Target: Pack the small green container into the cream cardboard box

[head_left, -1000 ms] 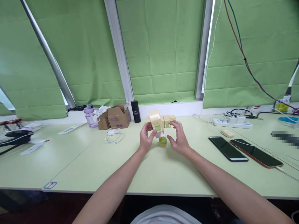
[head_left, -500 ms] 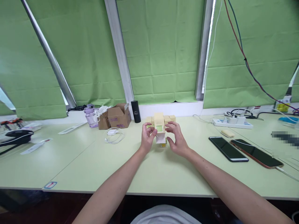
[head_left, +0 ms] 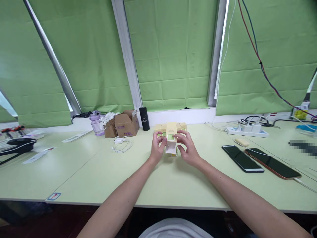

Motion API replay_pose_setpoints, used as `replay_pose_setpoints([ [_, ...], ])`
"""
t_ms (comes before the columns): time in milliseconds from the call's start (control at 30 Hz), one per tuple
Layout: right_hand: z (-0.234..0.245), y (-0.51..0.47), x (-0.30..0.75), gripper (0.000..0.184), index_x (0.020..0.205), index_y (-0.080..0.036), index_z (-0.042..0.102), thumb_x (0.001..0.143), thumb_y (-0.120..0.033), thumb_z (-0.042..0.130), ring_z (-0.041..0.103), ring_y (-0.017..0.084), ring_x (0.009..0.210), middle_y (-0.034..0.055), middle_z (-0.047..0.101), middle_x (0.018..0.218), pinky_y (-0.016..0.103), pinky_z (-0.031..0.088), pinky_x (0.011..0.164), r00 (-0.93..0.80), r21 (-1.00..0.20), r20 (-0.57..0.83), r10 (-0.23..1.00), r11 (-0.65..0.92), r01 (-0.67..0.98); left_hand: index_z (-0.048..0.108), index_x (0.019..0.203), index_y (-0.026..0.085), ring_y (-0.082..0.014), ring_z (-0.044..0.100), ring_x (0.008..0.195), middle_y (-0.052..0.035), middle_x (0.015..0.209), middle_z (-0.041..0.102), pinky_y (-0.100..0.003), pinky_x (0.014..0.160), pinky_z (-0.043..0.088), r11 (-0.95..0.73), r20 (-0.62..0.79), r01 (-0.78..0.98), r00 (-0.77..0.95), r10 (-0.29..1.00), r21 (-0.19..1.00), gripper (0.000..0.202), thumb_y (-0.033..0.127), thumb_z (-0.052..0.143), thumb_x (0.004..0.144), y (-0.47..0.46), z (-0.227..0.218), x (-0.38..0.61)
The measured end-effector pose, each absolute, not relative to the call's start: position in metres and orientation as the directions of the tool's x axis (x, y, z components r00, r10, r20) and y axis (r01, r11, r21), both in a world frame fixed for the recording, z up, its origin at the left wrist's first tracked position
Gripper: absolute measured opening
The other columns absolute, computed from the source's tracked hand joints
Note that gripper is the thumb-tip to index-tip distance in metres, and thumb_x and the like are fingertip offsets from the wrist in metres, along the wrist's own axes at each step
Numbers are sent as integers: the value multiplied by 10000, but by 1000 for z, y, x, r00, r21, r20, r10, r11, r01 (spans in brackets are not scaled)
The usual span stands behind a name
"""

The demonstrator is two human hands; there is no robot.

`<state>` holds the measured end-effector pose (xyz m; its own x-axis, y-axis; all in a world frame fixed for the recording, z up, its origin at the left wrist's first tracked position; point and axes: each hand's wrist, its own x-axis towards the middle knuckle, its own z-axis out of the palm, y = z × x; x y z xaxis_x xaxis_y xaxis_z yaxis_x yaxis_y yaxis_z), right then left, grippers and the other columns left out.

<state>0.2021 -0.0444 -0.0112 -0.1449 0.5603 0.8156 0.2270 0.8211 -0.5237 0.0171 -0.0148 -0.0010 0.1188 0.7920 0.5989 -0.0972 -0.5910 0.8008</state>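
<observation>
A small cream cardboard box (head_left: 171, 128) with a cut-out window showing green stands tilted between my hands. Its white flap (head_left: 170, 148) hangs down toward me. My left hand (head_left: 158, 145) is closed on the box's left side, thumb in front. On the other side, my right hand (head_left: 188, 148) has its curled fingertips against the right edge near the window; its thumb is lower, close to the flap. Just below the flap, a small clear container with yellow on it (head_left: 173, 154) rests on the table, mostly covered. Several similar cream boxes (head_left: 182, 126) stand behind.
Left of my hands are a white charger with cable (head_left: 120, 141), a brown carton (head_left: 126, 125), a purple bottle (head_left: 97, 125) and a black cylinder (head_left: 144, 119). To the right lie two phones (head_left: 242, 159) (head_left: 272, 163), a beige case (head_left: 241, 142) and a power strip (head_left: 247, 131).
The box has come down slightly and shifted a little right, covering more of the container. My right fingers have moved in from beside the box onto its right edge.
</observation>
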Motion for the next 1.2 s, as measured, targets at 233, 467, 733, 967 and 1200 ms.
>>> replay_pose_setpoints([
  [233, -12, -38, 205, 464, 1339, -324, 621, 935, -123, 509, 701, 188, 1011, 100, 450, 1390, 444, 650, 912, -81, -636, 758, 647, 761, 132, 505, 1297, 228, -192, 642, 930, -126, 1332, 587, -375, 889, 534, -718, 710, 64, 111, 695, 693, 477, 530, 649, 958, -14, -3, 13],
  [467, -13, -36, 206, 446, 1326, -325, 641, 929, -153, 536, 703, 204, 1030, 98, 477, 1371, 435, 651, 894, -68, -656, 746, 663, 748, 100, 571, 1372, 253, -280, 603, 1212, -133, 1399, 543, -446, 1023, 547, -812, 779, 90, 240, 580, 577, 490, 385, 680, 913, -15, -2, 13],
  [733, -13, -36, 207, 423, 1314, -334, 643, 929, -182, 563, 705, 198, 1024, 90, 451, 1372, 449, 648, 916, -89, -665, 736, 671, 741, 92, 617, 1322, 242, -279, 590, 1231, -134, 1331, 551, -432, 998, 568, -826, 796, 120, 221, 563, 550, 437, 329, 696, 901, -12, -4, 15],
  [967, -13, -37, 208, 407, 1317, -333, 646, 934, -210, 585, 703, 207, 1027, 91, 453, 1365, 463, 646, 928, -102, -671, 730, 675, 737, 76, 623, 1293, 244, -229, 643, 1067, -114, 1304, 556, -425, 972, 571, -810, 786, 144, 193, 587, 569, 394, 305, 697, 911, -12, -5, 16],
  [1200, -12, -37, 208, 379, 1306, -333, 655, 942, -242, 603, 703, 209, 1026, 84, 456, 1359, 452, 644, 909, -108, -695, 710, 696, 717, 48, 625, 1263, 255, -172, 640, 914, -87, 1279, 561, -412, 957, 552, -783, 766, 170, 165, 621, 598, 357, 273, 697, 914, -15, -6, 17],
])
